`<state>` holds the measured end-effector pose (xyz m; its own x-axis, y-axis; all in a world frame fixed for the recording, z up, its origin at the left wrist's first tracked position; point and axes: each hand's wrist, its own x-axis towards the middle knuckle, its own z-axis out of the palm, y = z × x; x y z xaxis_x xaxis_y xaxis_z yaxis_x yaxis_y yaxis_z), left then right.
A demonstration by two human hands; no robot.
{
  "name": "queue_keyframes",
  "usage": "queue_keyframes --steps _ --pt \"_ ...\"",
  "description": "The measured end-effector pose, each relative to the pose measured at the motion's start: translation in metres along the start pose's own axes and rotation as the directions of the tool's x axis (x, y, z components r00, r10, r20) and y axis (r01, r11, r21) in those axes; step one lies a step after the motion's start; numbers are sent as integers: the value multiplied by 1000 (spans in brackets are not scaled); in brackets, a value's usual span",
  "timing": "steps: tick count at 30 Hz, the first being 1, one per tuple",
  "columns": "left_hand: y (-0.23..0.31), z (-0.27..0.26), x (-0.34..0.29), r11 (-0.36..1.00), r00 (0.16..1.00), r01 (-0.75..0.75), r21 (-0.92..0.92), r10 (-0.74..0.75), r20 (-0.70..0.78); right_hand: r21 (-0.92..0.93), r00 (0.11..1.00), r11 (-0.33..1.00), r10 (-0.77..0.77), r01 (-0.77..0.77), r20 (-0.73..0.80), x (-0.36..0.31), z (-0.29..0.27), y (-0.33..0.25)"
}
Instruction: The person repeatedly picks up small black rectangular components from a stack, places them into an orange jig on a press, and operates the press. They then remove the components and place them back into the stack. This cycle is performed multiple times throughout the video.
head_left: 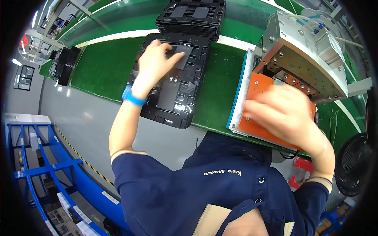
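Observation:
My left hand (155, 59) is over a black moulded plastic tray (179, 119), thumb and fingers apart. Its thumb tip reaches the edge of a flat dark-grey rectangular piece (183, 59) in the tray's far part; whether it presses on it I cannot tell. A second flat grey piece (168, 95) lies in the tray closer to me. To the right, my right hand (281, 110) is smeared by motion above an orange plate (258, 92) of a metal press-like fixture (311, 51). Its fingers are too blurred to show whether they hold anything. A small greenish bit (278, 82) shows just beyond that hand.
A stack of similar black trays (189, 25) stands behind the near tray. More black trays (63, 65) sit at the green bench's far left. A black fan (354, 165) stands at the right, and a blue rack (51, 169) is at lower left.

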<state>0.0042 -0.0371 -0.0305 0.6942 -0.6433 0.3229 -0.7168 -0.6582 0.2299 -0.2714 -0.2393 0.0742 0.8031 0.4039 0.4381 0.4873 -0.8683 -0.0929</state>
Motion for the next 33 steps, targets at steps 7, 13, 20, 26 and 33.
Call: queue_keyframes --steps 7,13,20,26,33 --pt "23 17 49 977 980 56 208 -94 178 -29 952 975 -206 218 226 38 64 -21" --pt "27 8 45 960 985 23 278 -69 157 89 957 986 -160 142 240 52 86 1" --pt "9 -51 4 887 982 187 423 -159 -103 -74 957 971 -209 227 201 86 119 17" --pt "-24 -81 -70 919 934 324 223 -349 80 -198 879 881 -357 429 315 122 162 4" --pt "-20 -59 -92 900 918 346 266 -383 101 -240 877 862 -369 447 309 138 180 -1"
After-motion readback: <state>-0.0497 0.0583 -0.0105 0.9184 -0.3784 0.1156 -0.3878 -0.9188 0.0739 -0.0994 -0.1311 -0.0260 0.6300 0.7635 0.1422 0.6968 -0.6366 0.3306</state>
